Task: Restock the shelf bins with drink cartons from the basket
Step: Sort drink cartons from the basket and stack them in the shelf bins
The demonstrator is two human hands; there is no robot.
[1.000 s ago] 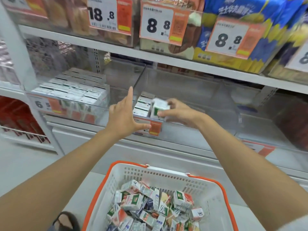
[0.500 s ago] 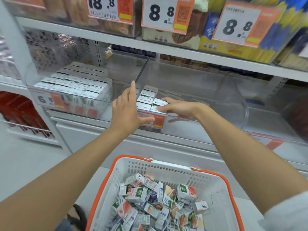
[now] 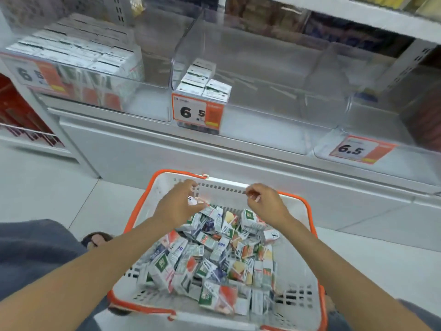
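Note:
A white basket with an orange rim (image 3: 309, 212) sits on the floor below me, holding several jumbled drink cartons (image 3: 212, 256). My left hand (image 3: 177, 207) hovers over the basket's far left end. Its fingers and thumb are spread above a carton (image 3: 192, 200), and contact is hidden. My right hand (image 3: 266, 205) hangs over the far right end, fingers loosely curled, holding nothing. On the shelf above, the clear middle bin (image 3: 274, 75) has a short row of upright cartons (image 3: 202, 83) in its front left corner.
The left bin (image 3: 148, 75) is packed with cartons (image 3: 76, 53). A third clear bin (image 3: 405, 130) stands at the right with a 6.5 price tag (image 3: 358, 149). A white shelf base (image 3: 167, 151) runs behind the basket. My knee and sandalled foot (image 3: 95, 240) are at the left.
Both hands have left the middle bin and dropped to the basket. The carton my right hand held now stands in the bin's row. My view has tilted downward.

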